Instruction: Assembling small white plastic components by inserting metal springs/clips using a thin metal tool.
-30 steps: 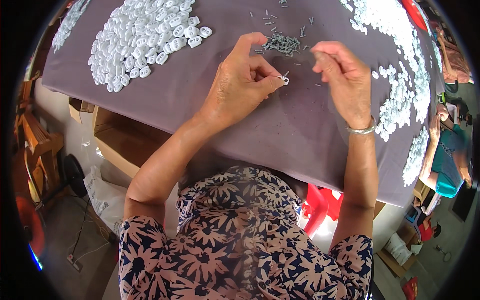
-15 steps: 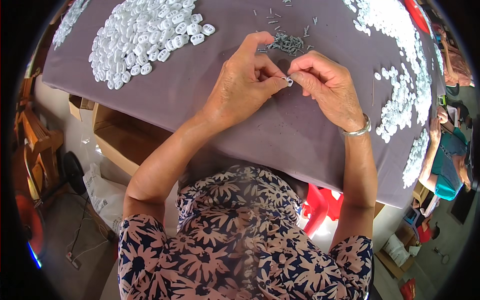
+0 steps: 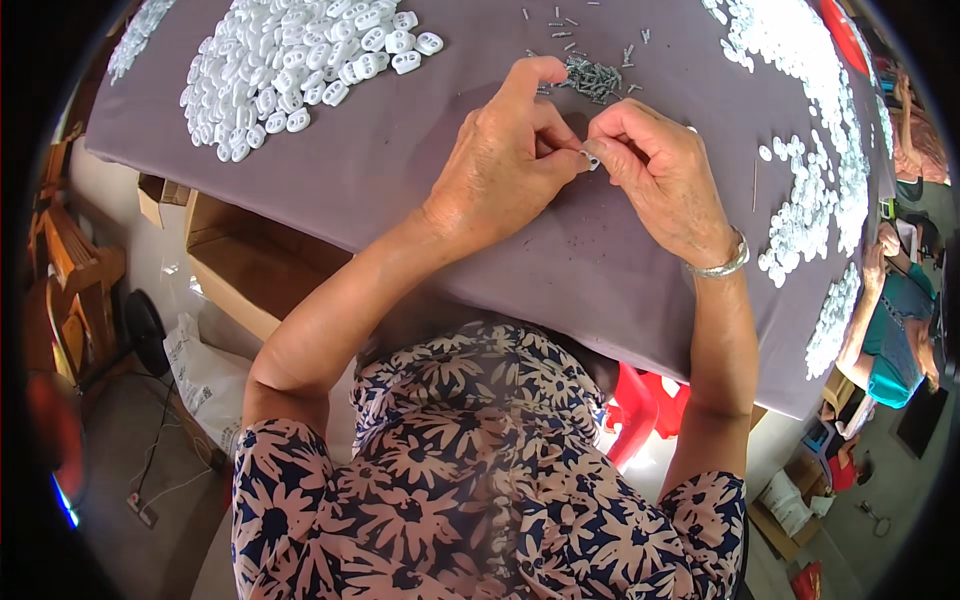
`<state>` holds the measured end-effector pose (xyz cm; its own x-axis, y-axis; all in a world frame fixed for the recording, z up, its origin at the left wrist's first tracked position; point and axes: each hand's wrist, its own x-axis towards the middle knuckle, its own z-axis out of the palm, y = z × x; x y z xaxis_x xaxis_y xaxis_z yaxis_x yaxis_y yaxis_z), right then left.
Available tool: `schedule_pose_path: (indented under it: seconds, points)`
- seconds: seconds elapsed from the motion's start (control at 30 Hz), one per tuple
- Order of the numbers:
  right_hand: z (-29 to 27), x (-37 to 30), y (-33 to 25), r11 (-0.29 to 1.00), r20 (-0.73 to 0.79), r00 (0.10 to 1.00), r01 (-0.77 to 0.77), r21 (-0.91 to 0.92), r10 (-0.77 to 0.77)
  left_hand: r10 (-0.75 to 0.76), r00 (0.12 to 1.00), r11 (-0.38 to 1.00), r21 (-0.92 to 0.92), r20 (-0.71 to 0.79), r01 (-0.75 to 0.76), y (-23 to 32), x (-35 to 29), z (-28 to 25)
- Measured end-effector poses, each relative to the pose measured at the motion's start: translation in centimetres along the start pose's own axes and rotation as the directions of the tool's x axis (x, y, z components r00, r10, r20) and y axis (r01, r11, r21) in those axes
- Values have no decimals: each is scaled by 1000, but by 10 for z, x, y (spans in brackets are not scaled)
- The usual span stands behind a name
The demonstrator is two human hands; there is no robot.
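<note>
With both hands pinched tight on 1 small white plastic piece (image 3: 592, 158) held just above the desk (image 3: 420, 190), left hand (image 3: 505, 165) & right hand (image 3: 655, 175) touching, I'd steady it w/ fingertips close, pressing straight.

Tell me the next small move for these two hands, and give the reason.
Probably press the small white piece fully together, then drop it on the white pile. Both the left hand and the right hand pinch it at their fingertips above the grey cloth, with the little metal pins lying just beyond.
</note>
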<state>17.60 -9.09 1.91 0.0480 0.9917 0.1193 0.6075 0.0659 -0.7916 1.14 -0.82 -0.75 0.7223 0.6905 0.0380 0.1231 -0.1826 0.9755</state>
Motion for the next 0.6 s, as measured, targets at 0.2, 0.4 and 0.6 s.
schedule_pose_path:
  seconds: [0.2, 0.4, 0.6]
  points:
    - [7, -2, -8, 995, -102, 995, 0, -99, -10, -10, 997, 1000, -4, -70, 10, -3, -1, 6]
    - [9, -2, -9, 998, -122, 992, -19, -53, 12, -4, 999, 998, -59, -47, 1, -5, 0, 4]
    - [5, -2, -11, 988, -103, 986, -123, 98, 133, -15, 1000, 997, -71, 6, 15, -2, 1, -2]
